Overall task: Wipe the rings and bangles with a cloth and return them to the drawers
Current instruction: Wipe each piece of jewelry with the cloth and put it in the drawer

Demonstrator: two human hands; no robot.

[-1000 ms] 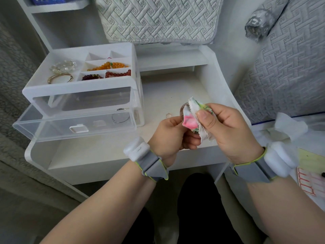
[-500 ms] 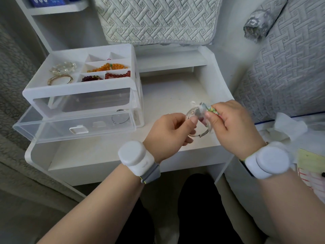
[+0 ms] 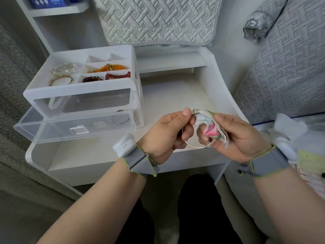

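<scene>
Left hand [image 3: 168, 132] pinching silver bangle [image 3: 198, 147], right hand [image 3: 235, 136] (fingers curled) gripping cloth [image 3: 209, 127]

This is looking like a bedroom in a home. A grey quilted bedspread [image 3: 284, 76] is covering the bed on the right, with a rolled grey bundle of fabric [image 3: 256, 27] lying on it. A pale quilted pillow [image 3: 154, 20] is resting behind a small white bedside worktop [image 3: 175, 99]. At the upper left a white shelf [image 3: 58, 10] is carrying a blue box [image 3: 49, 1]. A plastic jewellery organiser [image 3: 79, 88] is sitting on the worktop, its clear lower drawer [image 3: 52, 127] standing pulled out, and bead bracelets [image 3: 109, 67] are lying in its open top compartments. A crumpled white tissue [image 3: 288, 125] is lying at the bed's edge.
</scene>
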